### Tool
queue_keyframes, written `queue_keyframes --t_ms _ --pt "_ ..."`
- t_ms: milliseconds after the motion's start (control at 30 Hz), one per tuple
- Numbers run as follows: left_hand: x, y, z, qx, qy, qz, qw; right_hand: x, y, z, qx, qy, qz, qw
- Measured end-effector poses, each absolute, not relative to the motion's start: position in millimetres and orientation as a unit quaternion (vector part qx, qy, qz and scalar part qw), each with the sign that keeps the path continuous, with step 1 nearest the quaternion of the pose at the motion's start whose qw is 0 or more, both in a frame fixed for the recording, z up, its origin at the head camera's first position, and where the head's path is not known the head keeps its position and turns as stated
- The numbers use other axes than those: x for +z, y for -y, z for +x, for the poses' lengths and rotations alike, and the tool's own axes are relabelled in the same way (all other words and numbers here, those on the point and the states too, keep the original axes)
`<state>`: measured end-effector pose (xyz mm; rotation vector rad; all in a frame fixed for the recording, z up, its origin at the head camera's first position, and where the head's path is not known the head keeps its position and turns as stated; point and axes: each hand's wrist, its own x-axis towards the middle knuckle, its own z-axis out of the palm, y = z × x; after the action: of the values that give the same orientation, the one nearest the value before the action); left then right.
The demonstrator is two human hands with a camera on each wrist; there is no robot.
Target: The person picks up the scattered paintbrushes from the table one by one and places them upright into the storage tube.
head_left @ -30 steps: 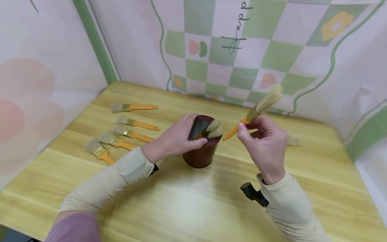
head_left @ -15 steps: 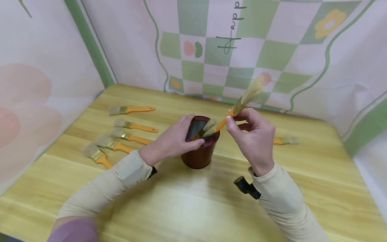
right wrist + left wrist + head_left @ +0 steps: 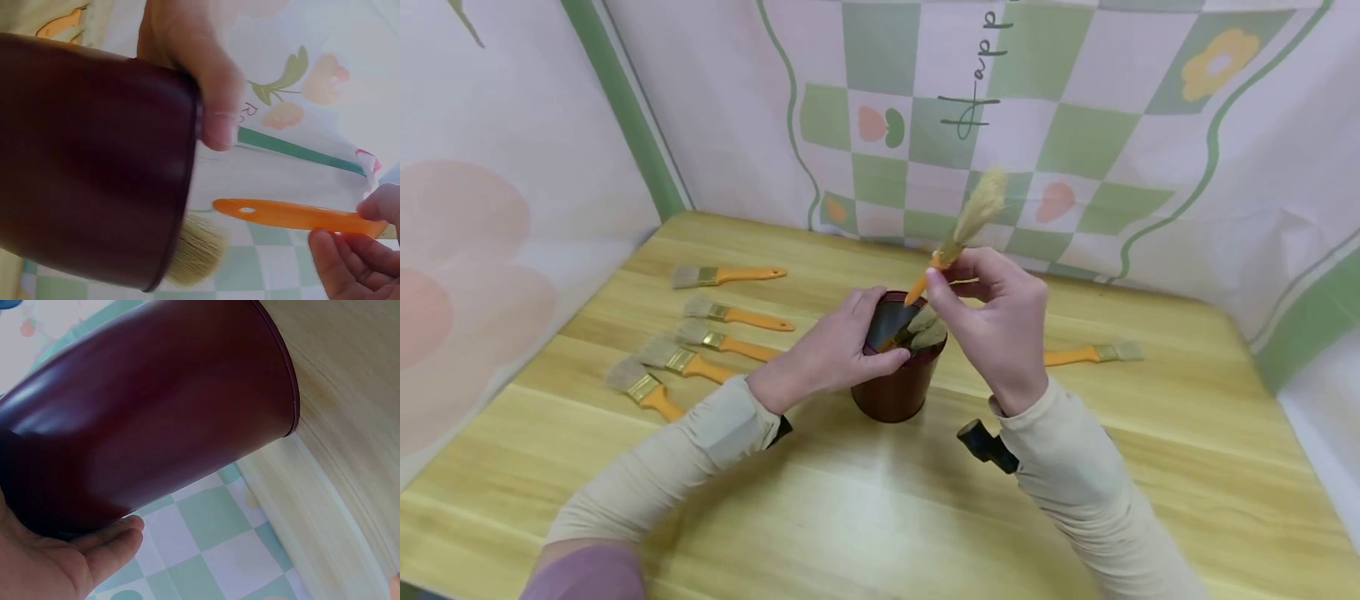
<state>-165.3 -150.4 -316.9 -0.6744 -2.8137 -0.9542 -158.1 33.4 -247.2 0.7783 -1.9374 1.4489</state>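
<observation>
A dark red round container (image 3: 891, 398) stands upright on the table, with the bristle ends of paintbrushes (image 3: 927, 330) showing inside its mouth. My left hand (image 3: 823, 343) grips its rim, thumb on the near side and fingers on the far left side. My right hand (image 3: 996, 325) pinches another paintbrush (image 3: 979, 208) near its metal band. That brush is tilted, bristles up, its orange handle tip above the container's opening. In the right wrist view the orange handle (image 3: 281, 213) points toward the rim without touching it. How many brushes are inside is hard to tell.
Several orange-handled paintbrushes lie on the left of the wooden table (image 3: 865, 517), among them a far one (image 3: 748, 273) and a near one (image 3: 643, 387). A single paintbrush (image 3: 1105, 353) lies behind my right hand. Patterned cloth (image 3: 880, 179) hangs along the back.
My right hand has moved left with the paintbrush, from right of the container to over its opening. The left hand keeps its hold on the rim. The view shifted slightly.
</observation>
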Motion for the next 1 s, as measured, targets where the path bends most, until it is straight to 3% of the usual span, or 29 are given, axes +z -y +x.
queue_keyframes --t_ms 600,1000 --pt "-323.0 147.3 -165.9 -0.370 0.889 -0.265 0.054 -253.6 -23.1 -166.2 0.404 0.871 0.234 0.150" --pt "-317.2 147.7 -163.9 -0.340 0.916 -0.211 0.027 -247.5 -46.6 -165.5 0.427 0.837 0.196 0.282"
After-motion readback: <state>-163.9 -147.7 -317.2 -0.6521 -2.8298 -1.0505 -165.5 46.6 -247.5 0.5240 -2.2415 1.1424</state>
